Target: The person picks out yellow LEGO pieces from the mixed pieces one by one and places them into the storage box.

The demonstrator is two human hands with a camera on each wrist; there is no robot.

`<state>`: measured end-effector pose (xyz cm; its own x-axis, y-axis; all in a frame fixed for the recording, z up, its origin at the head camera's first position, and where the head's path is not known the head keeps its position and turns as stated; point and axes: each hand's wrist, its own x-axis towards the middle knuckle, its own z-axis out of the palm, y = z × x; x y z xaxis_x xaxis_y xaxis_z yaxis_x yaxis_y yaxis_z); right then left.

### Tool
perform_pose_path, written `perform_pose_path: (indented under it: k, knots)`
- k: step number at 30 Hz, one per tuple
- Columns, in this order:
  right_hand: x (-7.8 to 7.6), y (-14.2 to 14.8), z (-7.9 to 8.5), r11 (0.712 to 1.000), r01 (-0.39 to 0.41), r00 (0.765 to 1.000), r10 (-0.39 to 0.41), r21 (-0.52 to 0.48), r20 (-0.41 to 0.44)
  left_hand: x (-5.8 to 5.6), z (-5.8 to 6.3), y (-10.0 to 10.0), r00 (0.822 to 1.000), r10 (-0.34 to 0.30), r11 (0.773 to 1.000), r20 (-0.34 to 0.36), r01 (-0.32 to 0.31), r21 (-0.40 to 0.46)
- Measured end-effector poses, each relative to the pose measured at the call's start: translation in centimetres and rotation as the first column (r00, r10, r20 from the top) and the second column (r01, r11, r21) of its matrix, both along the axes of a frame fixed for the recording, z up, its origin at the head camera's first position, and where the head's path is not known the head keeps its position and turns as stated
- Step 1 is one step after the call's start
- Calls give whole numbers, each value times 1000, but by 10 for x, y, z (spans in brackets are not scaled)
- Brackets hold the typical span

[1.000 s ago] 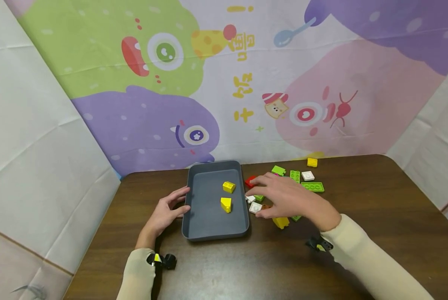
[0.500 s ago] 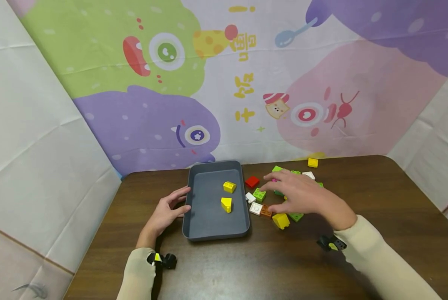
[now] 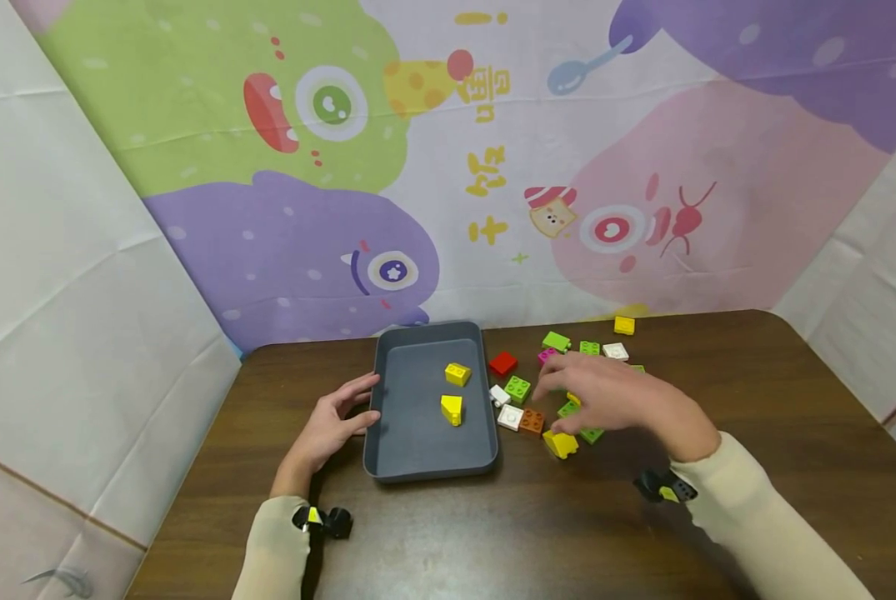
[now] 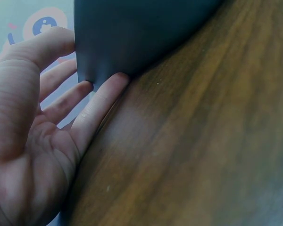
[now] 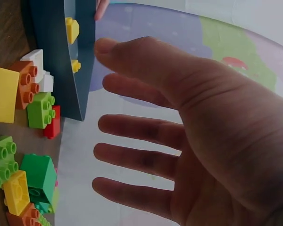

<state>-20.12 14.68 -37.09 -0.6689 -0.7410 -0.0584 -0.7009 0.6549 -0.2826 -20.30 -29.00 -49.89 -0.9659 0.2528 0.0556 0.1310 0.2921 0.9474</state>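
My left hand [image 3: 331, 425] rests its fingertips and thumb against the outer left wall of a dark grey tray [image 3: 410, 458]. In the left wrist view, the little finger [image 4: 101, 103] presses at the tray's lower edge by the tabletop. Inside the tray lie two yellow bricks, a studded one [image 3: 458, 374] and a slanted one [image 3: 452, 409]. My right hand [image 3: 613, 396] hovers over the toy bricks to the right, fingers spread and apart, holding nothing. Below its thumb is a yellow slanted brick [image 3: 561, 444]. A brown brick [image 3: 532, 421] and a light green brick [image 3: 518, 389] lie left of its fingertips.
Between tray and right hand lie a red brick [image 3: 503, 363] and a white square brick [image 3: 511, 417]. A dark green brick [image 5: 38, 176] shows in the right wrist view. A yellow brick [image 3: 624, 325] sits at the table's back edge, before a cartoon-printed cloth [image 3: 493, 283].
My right hand has drawn back to the right from beside the tray, uncovering the red, light green and brown bricks. My left hand and the tray have stayed in place.
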Motion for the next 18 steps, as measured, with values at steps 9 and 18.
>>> perform_pose_path:
  k: [9,18]
  knots:
    - [1,1,-11,1000,2,996,-3,3,90,0,0,0,1000,-6,1000,-2,6,0]
    - [0,-2,-19,1000,4,993,-5,12,121,0,0,-1,1000,-8,1000,-8,8,-1]
